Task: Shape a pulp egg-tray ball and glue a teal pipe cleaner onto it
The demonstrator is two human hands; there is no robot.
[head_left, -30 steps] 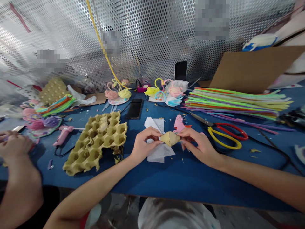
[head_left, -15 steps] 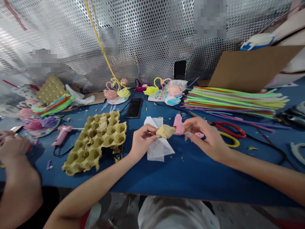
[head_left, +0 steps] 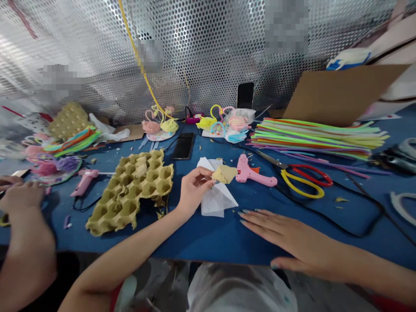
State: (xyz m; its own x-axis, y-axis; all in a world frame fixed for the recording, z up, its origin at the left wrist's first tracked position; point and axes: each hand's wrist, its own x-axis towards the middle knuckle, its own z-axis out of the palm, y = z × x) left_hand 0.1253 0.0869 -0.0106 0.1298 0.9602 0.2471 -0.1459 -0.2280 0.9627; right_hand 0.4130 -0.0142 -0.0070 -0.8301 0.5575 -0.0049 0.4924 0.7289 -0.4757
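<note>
Behind the blue worktop [head_left: 208, 240] rises a perforated metal sheet [head_left: 208, 43], its round holes glinting silver. At the far left, a co-worker's hand [head_left: 21, 201] lies near fuzzy pipe-cleaner crafts [head_left: 55, 165] in pink and purple. Just right of them sits a smooth pink glue gun [head_left: 85, 181] with a black cord, then a torn egg tray [head_left: 130, 190] of rough, olive-tan moulded pulp, its square cups ragged along the broken edges. Beyond the tray lies a flat, glossy black phone [head_left: 183, 146].

In the middle, the person's left hand [head_left: 195, 190] curls over a thin, white, translucent sheet of tissue [head_left: 216, 197], pinching a crumpled, pointed scrap of moulded pulp [head_left: 224, 174] in its fingertips. The scrap is held just above the tissue. The right hand [head_left: 286, 238] is well apart from the left, lying open and flat, palm down, on the worktop near its front edge, touching nothing else.

Above that hand, a second pink glue gun [head_left: 251, 172] lies on its side, touching nothing held. Next to it are scissors [head_left: 302, 182] with long metal blades and looped red and yellow plastic handles. Farther back, a long bundle of fuzzy, multicoloured pipe cleaners [head_left: 315, 138] lies straight and parallel, beneath a tilted sheet of brown cardboard [head_left: 338, 95].
</note>
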